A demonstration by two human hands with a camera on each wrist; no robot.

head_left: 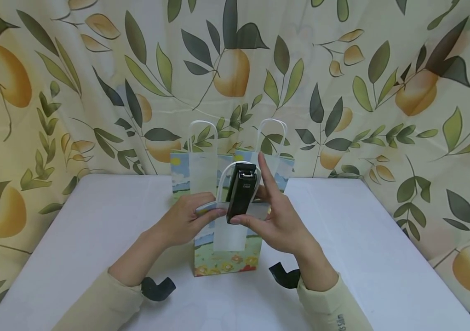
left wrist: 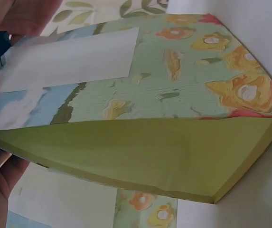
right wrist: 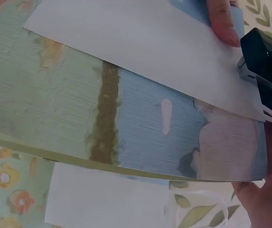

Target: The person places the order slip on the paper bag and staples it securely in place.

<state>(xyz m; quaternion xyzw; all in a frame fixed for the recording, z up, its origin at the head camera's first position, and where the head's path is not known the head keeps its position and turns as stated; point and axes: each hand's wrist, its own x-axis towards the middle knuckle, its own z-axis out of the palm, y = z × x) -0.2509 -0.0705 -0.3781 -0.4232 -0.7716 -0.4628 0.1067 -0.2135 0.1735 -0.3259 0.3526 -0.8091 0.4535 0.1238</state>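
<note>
A floral paper gift bag (head_left: 226, 264) with a white handle and a white paper strip (head_left: 230, 236) on its face stands upright between the hands. My left hand (head_left: 183, 218) pinches the bag's top edge on the left. In my right hand (head_left: 280, 218) a black stapler (head_left: 242, 193) is gripped, thumb at its near end and index finger pointing up. The stapler sits at the bag's top edge by the handle. Seen from the right wrist, the stapler (right wrist: 264, 59) is over the top end of the white strip (right wrist: 150, 57). Its jaws' exact bite is hidden.
Two similar gift bags stand behind, the left one (head_left: 180, 172) and the right one (head_left: 286, 168), each with a white handle and white strip. They are close to the hands, near the white table's (head_left: 334, 220) back edge. A fruit-patterned curtain (head_left: 235, 105) hangs behind.
</note>
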